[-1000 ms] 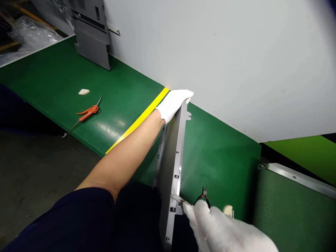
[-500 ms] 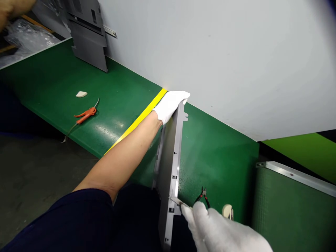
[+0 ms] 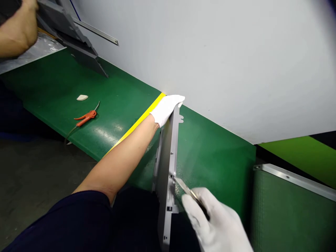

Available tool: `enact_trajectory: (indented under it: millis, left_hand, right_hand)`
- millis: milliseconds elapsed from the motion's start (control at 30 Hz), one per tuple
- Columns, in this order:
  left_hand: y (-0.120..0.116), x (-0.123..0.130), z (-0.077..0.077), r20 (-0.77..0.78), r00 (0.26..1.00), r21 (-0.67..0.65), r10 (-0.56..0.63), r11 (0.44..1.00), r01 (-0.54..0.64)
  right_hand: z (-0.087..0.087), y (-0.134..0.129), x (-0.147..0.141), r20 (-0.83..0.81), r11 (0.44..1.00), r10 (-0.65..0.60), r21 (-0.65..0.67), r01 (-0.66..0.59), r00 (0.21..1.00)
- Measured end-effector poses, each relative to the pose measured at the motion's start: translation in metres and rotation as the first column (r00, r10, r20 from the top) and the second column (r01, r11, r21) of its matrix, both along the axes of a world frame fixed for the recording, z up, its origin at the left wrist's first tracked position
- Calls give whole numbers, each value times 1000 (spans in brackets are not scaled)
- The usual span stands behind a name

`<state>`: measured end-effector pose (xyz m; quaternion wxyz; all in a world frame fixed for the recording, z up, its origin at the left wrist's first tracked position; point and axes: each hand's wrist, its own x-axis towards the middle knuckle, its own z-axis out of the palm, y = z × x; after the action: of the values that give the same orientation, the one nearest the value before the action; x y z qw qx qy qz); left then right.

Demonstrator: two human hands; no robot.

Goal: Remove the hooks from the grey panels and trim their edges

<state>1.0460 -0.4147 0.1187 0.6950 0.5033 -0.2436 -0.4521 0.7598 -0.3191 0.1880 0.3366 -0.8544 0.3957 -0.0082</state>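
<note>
A grey panel [image 3: 167, 168] stands on its long edge, its narrow side with small slots facing up. My left hand [image 3: 168, 107], in a white glove, is closed over the panel's far end. My right hand [image 3: 215, 217], also gloved, grips a knife [image 3: 187, 189] with a pointed metal blade. The blade's tip is at a slot about midway along the panel's edge. The lower part of the panel is hidden beside my dark clothing.
An orange air gun [image 3: 86, 118] and a cream wedge [image 3: 82, 97] lie left of the yellow tape [image 3: 136, 123] on the green table [image 3: 215, 154]. Another person's arm [image 3: 19, 31] holds a dark panel [image 3: 86, 57] at upper left. A green conveyor [image 3: 294, 210] stands right.
My right hand and the knife have moved up along the panel's edge to a farther slot. The pliers and cream piece near it are no longer visible. The other person's dark panel has tilted.
</note>
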Motion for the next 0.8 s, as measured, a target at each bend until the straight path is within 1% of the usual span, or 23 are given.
enact_trajectory:
  millis: [33, 100, 167, 233, 300, 367, 433, 533, 600, 633, 700, 767, 800]
  left_hand:
    - [-1, 0, 0, -7, 1000, -3, 0, 1000, 0]
    - [-2, 0, -1, -20, 1000, -6, -1, 1000, 1]
    - [-2, 0, -2, -21, 1000, -5, -5, 1000, 5]
    - [-2, 1, -3, 3, 1000, -9, -10, 1000, 10]
    - [-2, 5, -7, 50, 999, -13, -20, 1000, 20]
    - [-3, 8, -11, 95, 995, -18, -36, 999, 37]
    - [-3, 11, -13, 104, 993, -19, -47, 999, 49]
    - [-4, 11, -12, 49, 998, -4, -44, 999, 44]
    - [-3, 11, -9, 6, 999, 26, -42, 999, 42]
    - [-3, 12, -8, -9, 999, 42, -48, 998, 48]
    - [-1, 15, -7, -16, 998, 57, -67, 996, 68]
    - [1, 19, -6, 6, 996, 44, -89, 995, 89]
    - [2, 22, -6, 22, 995, 31, -96, 995, 95]
  right_hand:
    - [-4, -1, 8, -15, 997, -31, 74, 32, 999]
    - [-10, -4, 23, -42, 980, -75, 180, 82, 996]
    - [-11, -6, 31, -71, 957, -82, 272, 99, 994]
    - [-8, -12, 29, -99, 919, -45, 386, 80, 994]
    - [-2, -24, 20, -74, 876, -25, 480, 57, 997]
    - [4, -41, 10, 22, 858, -52, 512, 34, 998]
    - [6, -60, 7, 106, 863, -86, 504, 21, 991]
    - [6, -88, 20, 133, 870, -69, 493, -6, 989]
    - [5, -107, 40, 148, 901, -3, 430, -61, 989]
    - [5, -116, 51, 153, 930, 41, 356, -94, 987]
    - [3, -133, 75, 139, 977, 137, 146, -157, 981]
    - [1, -147, 98, 74, 979, 201, -53, -198, 977]
    - [0, -153, 108, 35, 969, 221, -120, -215, 975]
